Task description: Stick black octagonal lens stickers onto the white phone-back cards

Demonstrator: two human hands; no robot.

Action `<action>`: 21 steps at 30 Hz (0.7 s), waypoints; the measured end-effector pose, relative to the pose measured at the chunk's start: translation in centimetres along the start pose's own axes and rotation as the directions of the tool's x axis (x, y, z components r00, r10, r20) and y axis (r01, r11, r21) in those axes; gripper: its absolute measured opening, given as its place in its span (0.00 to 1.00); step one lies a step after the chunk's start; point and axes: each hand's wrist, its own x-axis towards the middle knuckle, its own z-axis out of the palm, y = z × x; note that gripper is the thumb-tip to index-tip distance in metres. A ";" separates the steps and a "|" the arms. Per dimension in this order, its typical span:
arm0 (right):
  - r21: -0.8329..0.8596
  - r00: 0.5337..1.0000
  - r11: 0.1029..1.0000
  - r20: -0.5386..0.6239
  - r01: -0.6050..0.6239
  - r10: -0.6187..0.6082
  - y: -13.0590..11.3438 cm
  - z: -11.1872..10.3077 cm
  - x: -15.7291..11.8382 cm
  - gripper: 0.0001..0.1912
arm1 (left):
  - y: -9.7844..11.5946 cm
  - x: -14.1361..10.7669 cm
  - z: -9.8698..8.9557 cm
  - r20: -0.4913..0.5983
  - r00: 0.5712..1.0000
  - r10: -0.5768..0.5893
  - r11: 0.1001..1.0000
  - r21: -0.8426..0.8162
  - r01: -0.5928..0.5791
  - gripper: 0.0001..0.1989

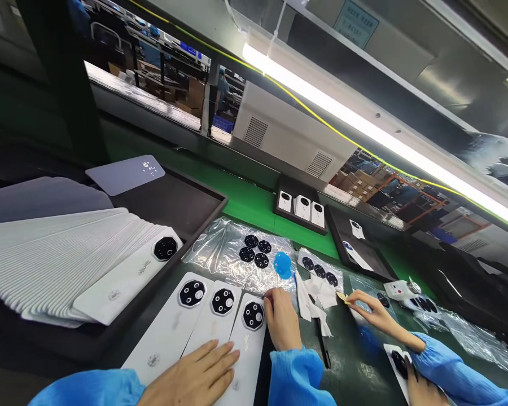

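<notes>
Three white phone back covers [201,327] lie side by side before me, each with a black octagonal camera plate at its top. My left hand [195,372] rests flat across their lower parts, open, fingers stretched out and holding nothing. At the right cover's camera plate [253,315], my right hand [283,320] has its fingers curled down and thumb bent against the cover's edge. What those fingertips hold, if anything, is hidden. Beyond them, a plastic sheet [220,239] carries several black round plates [261,260] and a blue disc [283,265].
A fanned stack of white covers [68,254] fills a black tray [195,194] on the left. White paper scraps [317,293] and a black pen-like tool [324,344] lie right of my hand. A co-worker's hand [376,313] pinches a small tan piece; their other hand [423,388] touches another cover.
</notes>
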 end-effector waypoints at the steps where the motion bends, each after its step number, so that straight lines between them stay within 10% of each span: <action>1: 0.002 1.000 1.000 -0.026 0.007 -0.007 -0.5 0.1 -0.4 0.16 | -0.1 0.2 0.1 -0.019 1.000 -0.004 1.000 0.009 0.004 0.12; 6: 0.034 0.997 0.999 -0.071 -0.010 0.012 -4.3 5.6 -2.2 0.14 | -1.0 -0.8 1.2 -0.054 0.999 -0.008 0.997 -0.081 0.004 0.14; 12: 0.041 0.995 0.998 0.089 -0.039 0.035 -8.6 14.6 -1.8 0.13 | -1.0 -1.0 2.8 -0.029 0.940 -0.340 0.865 -0.401 0.301 0.43; 15: 0.033 0.989 0.999 0.147 -0.031 0.025 -10.4 15.7 -1.1 0.18 | -1.3 1.2 1.8 0.263 0.821 -0.506 0.443 -0.737 0.510 0.40; 18: 0.019 0.982 1.000 0.188 -0.004 0.000 -11.9 15.6 0.3 0.19 | -1.7 3.1 1.2 0.416 0.744 -0.524 -0.035 -0.882 0.469 0.35; 21: -0.028 0.978 1.000 0.209 0.005 0.001 -12.0 15.7 2.9 0.15 | -2.2 3.5 1.3 0.410 0.727 -0.551 -0.181 -0.909 0.375 0.32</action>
